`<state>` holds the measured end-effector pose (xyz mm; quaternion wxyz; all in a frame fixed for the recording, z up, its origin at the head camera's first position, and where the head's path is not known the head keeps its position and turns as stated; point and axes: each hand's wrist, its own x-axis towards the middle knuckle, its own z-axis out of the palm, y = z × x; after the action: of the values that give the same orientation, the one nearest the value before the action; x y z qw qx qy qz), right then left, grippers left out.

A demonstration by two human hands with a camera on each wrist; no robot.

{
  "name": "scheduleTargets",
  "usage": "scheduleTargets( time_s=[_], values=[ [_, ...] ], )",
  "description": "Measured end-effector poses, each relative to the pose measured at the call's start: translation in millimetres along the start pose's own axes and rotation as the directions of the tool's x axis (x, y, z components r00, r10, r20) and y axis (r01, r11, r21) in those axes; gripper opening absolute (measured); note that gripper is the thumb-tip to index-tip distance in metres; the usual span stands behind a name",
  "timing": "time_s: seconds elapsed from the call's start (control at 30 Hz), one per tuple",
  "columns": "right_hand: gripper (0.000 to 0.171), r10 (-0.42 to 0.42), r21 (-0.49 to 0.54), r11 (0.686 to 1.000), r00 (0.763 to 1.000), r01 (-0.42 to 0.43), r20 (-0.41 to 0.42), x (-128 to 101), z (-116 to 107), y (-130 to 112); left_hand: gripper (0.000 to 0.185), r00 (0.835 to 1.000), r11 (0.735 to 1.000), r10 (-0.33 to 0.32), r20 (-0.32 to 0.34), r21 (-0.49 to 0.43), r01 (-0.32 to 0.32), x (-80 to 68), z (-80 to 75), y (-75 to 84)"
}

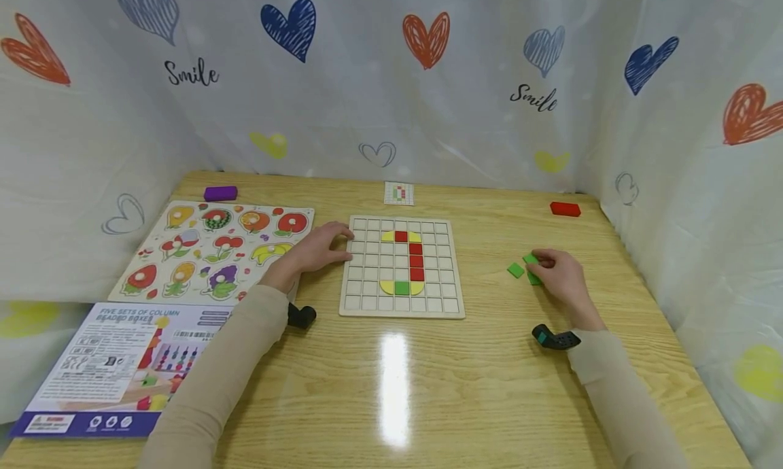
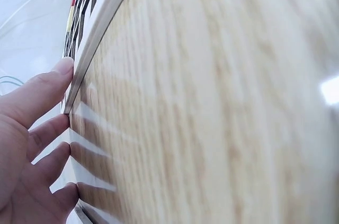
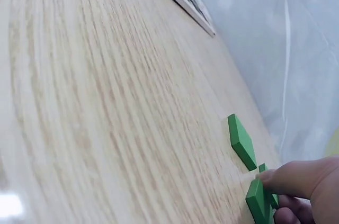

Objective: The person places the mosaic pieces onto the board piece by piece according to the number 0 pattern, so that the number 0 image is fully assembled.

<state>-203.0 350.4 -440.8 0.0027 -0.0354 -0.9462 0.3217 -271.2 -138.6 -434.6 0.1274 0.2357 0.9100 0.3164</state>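
In the head view a square wooden grid board (image 1: 373, 306) lies mid-table, bearing red, yellow and green pieces that form a rounded figure. My left hand (image 1: 321, 246) is at the board's left edge, thumb and fingers spread; in the left wrist view the thumb (image 2: 58, 73) touches the rim. To the right of the board, my right hand (image 1: 561, 276) pinches a green square tile (image 3: 258, 203) at table level. Another green tile (image 1: 516, 270) lies flat just left of it. A further green tile (image 1: 529, 258) is partly hidden by the fingers.
A small pattern card (image 1: 399, 193) lies behind the board. A fruit puzzle board (image 1: 202, 251) and a printed box (image 1: 98, 367) are at the left, beneath and beside the left arm. A purple block (image 1: 220, 194) sits back left, a red block (image 1: 565, 209) back right.
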Motion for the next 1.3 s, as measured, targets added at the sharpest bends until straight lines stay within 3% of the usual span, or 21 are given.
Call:
scheduleTargets(
  time_s=[0.93, 1.3],
  values=[
    [0.044, -0.019, 0.019, 1.000, 0.998, 0.017, 0.061, 11, 1, -5, 0.042, 1.000, 1.000, -0.021, 0.002, 0.001, 0.021, -3.4, -0.2, 1.4],
    [0.040, -0.083, -0.039, 0.996, 0.996, 0.083, -0.008, 14, 2, -10, 0.043, 1.000, 1.000, -0.022, 0.007, 0.002, 0.022, -0.6, -0.2, 1.3]
  ],
)
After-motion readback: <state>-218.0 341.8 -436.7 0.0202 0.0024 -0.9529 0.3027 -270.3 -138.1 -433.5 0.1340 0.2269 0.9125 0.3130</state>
